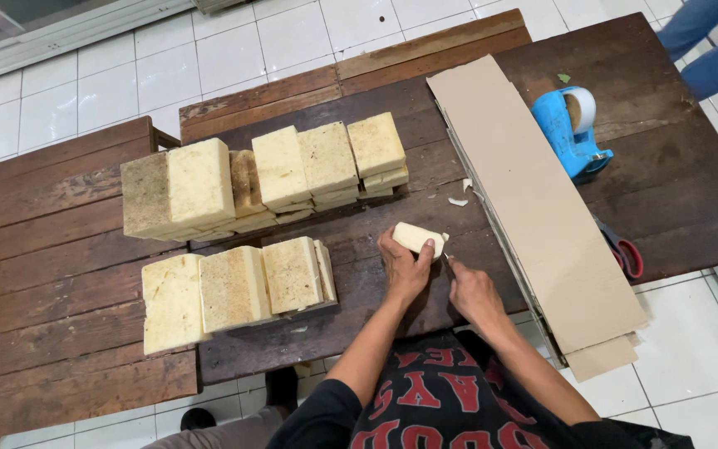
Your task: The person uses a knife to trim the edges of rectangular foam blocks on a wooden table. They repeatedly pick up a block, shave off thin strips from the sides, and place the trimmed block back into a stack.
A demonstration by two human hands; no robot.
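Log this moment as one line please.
left hand: holds pale block | right hand: small blade at block | stacked blocks beside | cardboard right

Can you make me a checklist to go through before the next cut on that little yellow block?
1. Left hand grips the small pale block: ok.
2. Right hand has a blade: cannot tell, only a thin tip shows.
3. Left fingers away from the tip: not ok, very close.
4. Block rests on the wooden table: ok.
5. Stacked blocks out of the way: ok.
6. Scissors and tape dispenser apart from hands: ok.
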